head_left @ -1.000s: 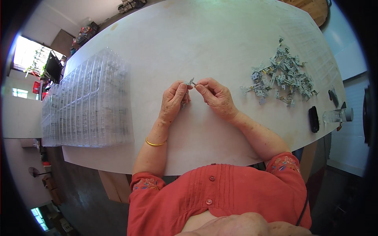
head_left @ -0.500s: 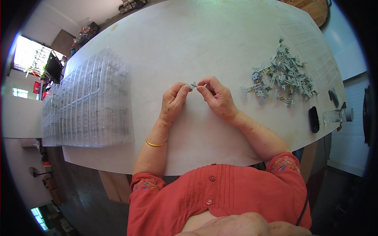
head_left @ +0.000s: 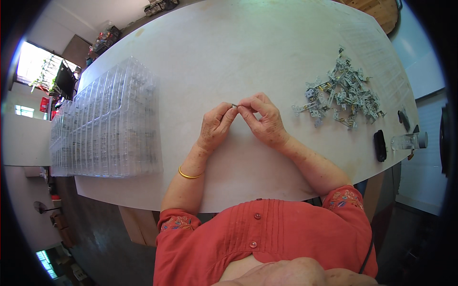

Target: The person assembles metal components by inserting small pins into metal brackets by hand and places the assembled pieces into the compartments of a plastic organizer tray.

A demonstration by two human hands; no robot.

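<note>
Over the middle of the white table, my left hand (head_left: pixel 215 127) and my right hand (head_left: pixel 265 121) meet at the fingertips. Both are closed in a pinch on one small grey metal part (head_left: pixel 234 105). Only a sliver of that part shows between the thumbs and forefingers, so its full shape is hidden. To the right of my hands lies a loose pile of grey metal brackets (head_left: pixel 346 93), some with brass-coloured bits. Stacked clear plastic trays (head_left: pixel 112 124) stand to the left, with small parts showing through their walls.
A black case (head_left: pixel 380 145) and a clear bottle (head_left: pixel 405 141) with a grey lid are at the table's right edge. Behind them lies a small dark object (head_left: pixel 404 120). The white tabletop (head_left: pixel 229 52) ends just before my body.
My left hand has moved right and closer to my right hand. The small metal part is now more covered by my fingers. The pile and trays have not moved.
</note>
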